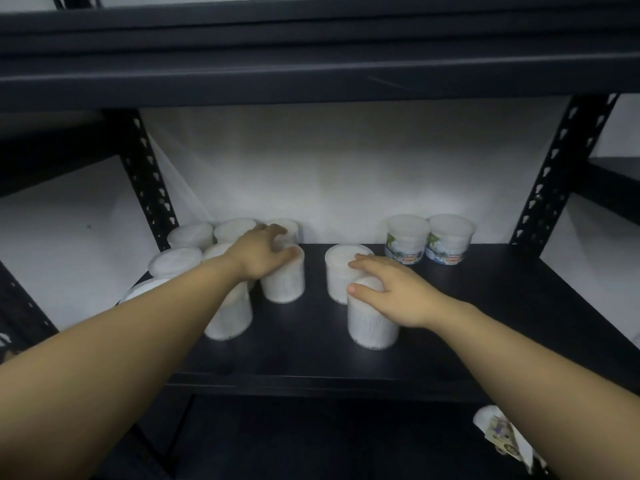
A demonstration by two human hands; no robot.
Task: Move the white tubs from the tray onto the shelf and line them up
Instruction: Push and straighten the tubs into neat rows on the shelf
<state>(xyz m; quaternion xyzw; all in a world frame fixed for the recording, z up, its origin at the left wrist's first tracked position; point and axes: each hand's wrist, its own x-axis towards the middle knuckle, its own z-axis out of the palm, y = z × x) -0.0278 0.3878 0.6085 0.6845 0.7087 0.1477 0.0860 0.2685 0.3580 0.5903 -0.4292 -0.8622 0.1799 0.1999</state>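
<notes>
Shelf (450,323), stocking partly done: about eight white tubs (183,259) clustered at its left end, unaligned; left hand (263,254) grips one tub's top, right hand (391,292) clasps the front-middle tub (372,323); two labelled tubs (429,242) near the right rear corner; tray unseen.

Above us we see the dark underside of an upper shelf board (311,46), running the full width of the view. Two black perforated steel uprights carry the rack: the left upright (145,178) and the right upright (561,171), both leaning inward in the wide-angle view. Behind them we see a plain white wall (346,161). At the lower right we see a crumpled white packet with a printed label (502,434); its print is too blurred to read.
</notes>
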